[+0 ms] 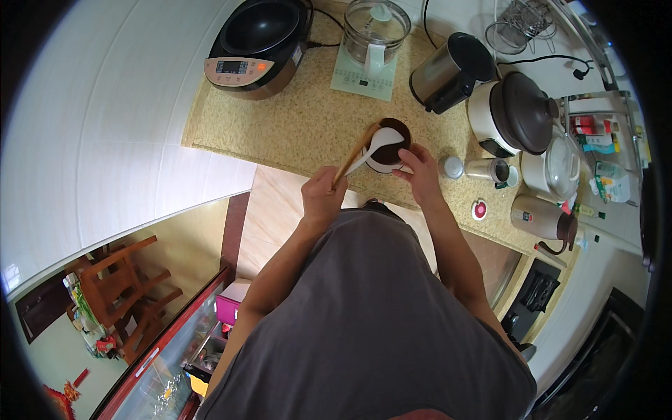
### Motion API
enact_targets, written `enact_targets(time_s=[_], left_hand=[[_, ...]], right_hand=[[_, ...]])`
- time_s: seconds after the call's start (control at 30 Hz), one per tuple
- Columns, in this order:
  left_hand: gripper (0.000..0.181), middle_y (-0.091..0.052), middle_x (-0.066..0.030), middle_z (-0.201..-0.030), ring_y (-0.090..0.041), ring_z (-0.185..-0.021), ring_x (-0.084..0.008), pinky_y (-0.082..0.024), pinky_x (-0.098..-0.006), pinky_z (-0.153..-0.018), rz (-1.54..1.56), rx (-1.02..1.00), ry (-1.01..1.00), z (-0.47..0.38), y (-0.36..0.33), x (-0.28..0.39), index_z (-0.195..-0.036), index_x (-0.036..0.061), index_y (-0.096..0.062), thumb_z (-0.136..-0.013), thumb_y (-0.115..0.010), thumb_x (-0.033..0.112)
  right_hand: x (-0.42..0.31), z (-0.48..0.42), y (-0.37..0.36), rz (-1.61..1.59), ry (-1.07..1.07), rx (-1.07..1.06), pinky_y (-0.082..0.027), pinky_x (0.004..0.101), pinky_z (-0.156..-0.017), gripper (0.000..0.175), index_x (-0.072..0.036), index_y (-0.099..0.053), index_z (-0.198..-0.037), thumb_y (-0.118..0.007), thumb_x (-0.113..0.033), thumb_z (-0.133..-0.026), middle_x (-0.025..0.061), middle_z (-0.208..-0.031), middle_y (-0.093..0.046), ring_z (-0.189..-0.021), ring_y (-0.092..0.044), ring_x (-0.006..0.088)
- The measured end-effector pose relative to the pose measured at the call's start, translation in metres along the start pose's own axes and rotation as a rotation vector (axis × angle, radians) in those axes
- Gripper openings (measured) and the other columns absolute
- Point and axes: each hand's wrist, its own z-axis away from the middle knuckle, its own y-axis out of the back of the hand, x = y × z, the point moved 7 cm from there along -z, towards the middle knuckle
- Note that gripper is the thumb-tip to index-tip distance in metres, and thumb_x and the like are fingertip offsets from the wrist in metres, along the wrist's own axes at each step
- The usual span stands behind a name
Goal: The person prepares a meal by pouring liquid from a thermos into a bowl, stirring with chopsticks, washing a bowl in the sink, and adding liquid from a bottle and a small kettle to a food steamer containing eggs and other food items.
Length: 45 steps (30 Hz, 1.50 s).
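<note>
My left hand (321, 193) grips a white soup spoon (386, 137) together with a slim brown wooden utensil (359, 149). Their far ends lie across the view of a round container (395, 153) with a dark brown inside and a white lower edge. At the near right side of that container, my right hand (421, 170) has its fingers bent around the rim, one fingertip overlapping the dark inside. What the container holds, if anything, is too dark to make out. The wooden utensil's far end is partly hidden behind the spoon and the rim.
Along the counter (283, 123) stand a rice cooker (252, 73), a glass kettle (370, 39) on its base, a steel electric kettle (446, 73) and a lidded cooker (512, 113). Jars (485, 169) and a thermos jug (541, 218) are right of my hand.
</note>
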Motion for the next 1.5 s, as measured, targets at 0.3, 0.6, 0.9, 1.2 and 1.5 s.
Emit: enact_targets(time_s=[0.3, 0.6, 0.9, 1.2, 1.5], left_hand=[[0.028, -0.059, -0.0009, -0.059, -0.051, -0.048, -0.0058, -0.042, -0.0267, -0.047, 0.057, 0.079, 0.504, 0.014, 0.038, -0.072, -0.106, -0.0035, -0.073, -0.087, -0.07, 0.017], [0.034, -0.069, -0.0066, -0.067, -0.054, -0.045, -0.0079, -0.044, -0.0256, -0.045, 0.17, 0.052, 0.598, -0.003, 0.042, -0.102, -0.111, -0.0033, -0.072, -0.088, -0.07, 0.021], [0.039, -0.069, -0.0077, -0.069, -0.054, -0.045, -0.0085, -0.043, -0.0256, -0.042, 0.205, -0.018, 0.627, -0.019, 0.033, -0.108, -0.117, -0.0056, -0.068, -0.091, -0.068, 0.023], [0.046, -0.07, -0.0135, -0.071, -0.062, -0.043, -0.0161, -0.049, -0.0292, -0.044, 0.032, -0.106, 0.652, -0.024, 0.042, -0.128, -0.12, -0.0021, -0.067, -0.094, -0.065, 0.035], [0.044, -0.068, -0.0134, -0.069, -0.064, -0.044, -0.0192, -0.052, -0.0306, -0.045, -0.113, -0.07, 0.6, -0.025, 0.06, -0.129, -0.112, -0.0036, -0.07, -0.093, -0.066, 0.036]], right_hand=[[0.071, -0.046, -0.119, -0.229, -0.258, -0.221, -0.059, 0.0384, -0.08, 0.031, 0.001, -0.056, -0.121, -0.06, -0.013, -0.094, 0.0118, -0.109, -0.065, -0.096, -0.066, 0.0235], [0.094, -0.077, -0.137, -0.122, -0.359, -0.138, -0.061, 0.0374, -0.074, 0.026, 0.004, -0.058, -0.116, -0.056, -0.009, -0.094, 0.0158, -0.108, -0.066, -0.089, -0.068, 0.0242], [0.12, -0.095, -0.141, -0.231, -0.368, -0.089, -0.061, 0.0398, -0.076, 0.026, 0.006, -0.058, -0.116, -0.058, -0.01, -0.095, 0.0172, -0.108, -0.064, -0.089, -0.067, 0.0263], [0.129, -0.094, -0.159, -0.214, -0.326, -0.144, -0.059, 0.0381, -0.079, 0.03, 0.001, -0.056, -0.123, -0.058, -0.017, -0.098, 0.0138, -0.112, -0.063, -0.092, -0.064, 0.0243], [0.114, -0.081, -0.144, 0.036, -0.311, -0.069, -0.06, 0.0371, -0.081, 0.052, 0.009, -0.041, -0.135, -0.059, -0.021, -0.097, 0.0196, -0.125, -0.054, -0.1, -0.063, 0.0265]])
